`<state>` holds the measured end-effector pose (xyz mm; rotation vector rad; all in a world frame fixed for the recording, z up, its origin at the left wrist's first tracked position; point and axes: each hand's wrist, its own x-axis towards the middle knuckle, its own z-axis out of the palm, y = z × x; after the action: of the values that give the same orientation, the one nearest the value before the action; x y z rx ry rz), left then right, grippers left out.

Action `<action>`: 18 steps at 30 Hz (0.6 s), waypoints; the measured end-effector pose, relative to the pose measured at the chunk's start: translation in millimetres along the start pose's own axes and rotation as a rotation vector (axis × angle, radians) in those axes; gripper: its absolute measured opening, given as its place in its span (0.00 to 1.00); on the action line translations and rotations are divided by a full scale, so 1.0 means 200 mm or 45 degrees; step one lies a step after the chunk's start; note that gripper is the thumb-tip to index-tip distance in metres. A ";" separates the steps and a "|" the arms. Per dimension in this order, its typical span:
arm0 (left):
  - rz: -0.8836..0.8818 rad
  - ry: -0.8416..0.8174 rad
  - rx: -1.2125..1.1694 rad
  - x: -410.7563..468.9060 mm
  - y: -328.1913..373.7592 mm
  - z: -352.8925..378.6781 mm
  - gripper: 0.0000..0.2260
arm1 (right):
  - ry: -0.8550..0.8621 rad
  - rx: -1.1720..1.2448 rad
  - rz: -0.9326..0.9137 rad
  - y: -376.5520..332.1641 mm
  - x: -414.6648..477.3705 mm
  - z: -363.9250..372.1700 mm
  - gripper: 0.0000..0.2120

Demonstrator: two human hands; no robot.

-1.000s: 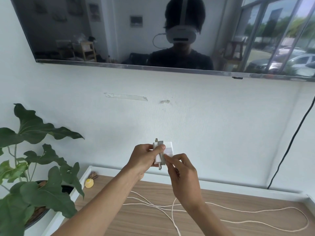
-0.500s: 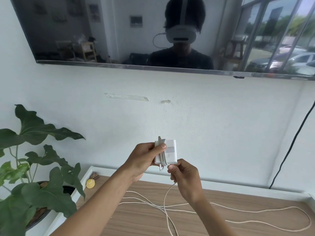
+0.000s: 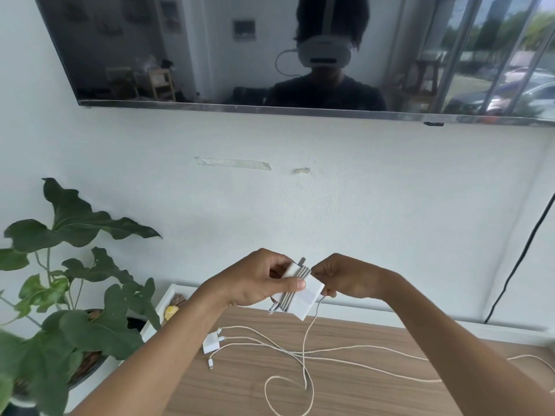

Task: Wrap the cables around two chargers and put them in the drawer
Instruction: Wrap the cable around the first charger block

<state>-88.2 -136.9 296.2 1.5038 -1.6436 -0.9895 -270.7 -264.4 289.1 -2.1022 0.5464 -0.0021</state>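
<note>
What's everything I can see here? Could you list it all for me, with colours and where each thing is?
Large charger: one, white, held up between both hands, several grey cable turns around it.
Loose cable: one, cream, hanging from the held charger down onto the top.
Small charger: one, white, lying on the top's left part, plugs beside it.
Other cables: cream, sprawled across the top; count unclear.
Wooden top: one, light brown, below the hands.
Plant: one, green, at the left.
Screen: one, dark, on the wall above.
Tape strips: two, pale, on the wall.
Black cord: one, down the wall at right.
Left hand: gripping the charger.
Right hand: pinching the cable at the charger's edge.
</note>
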 end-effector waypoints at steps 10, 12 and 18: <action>-0.084 0.110 0.431 -0.01 -0.09 -0.01 0.10 | 0.135 -0.130 0.161 -0.12 -0.01 0.01 0.11; -0.108 0.252 0.457 -0.02 -0.10 0.00 0.10 | 0.280 -0.190 0.141 -0.14 -0.01 0.02 0.11; -0.131 0.590 0.222 0.02 -0.13 0.04 0.10 | 0.701 -0.499 -0.107 -0.19 0.00 0.18 0.16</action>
<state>-83.6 -141.4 269.4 1.7877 -1.3528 -0.5017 -248.4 -217.6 298.1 -2.5118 0.8332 -0.5784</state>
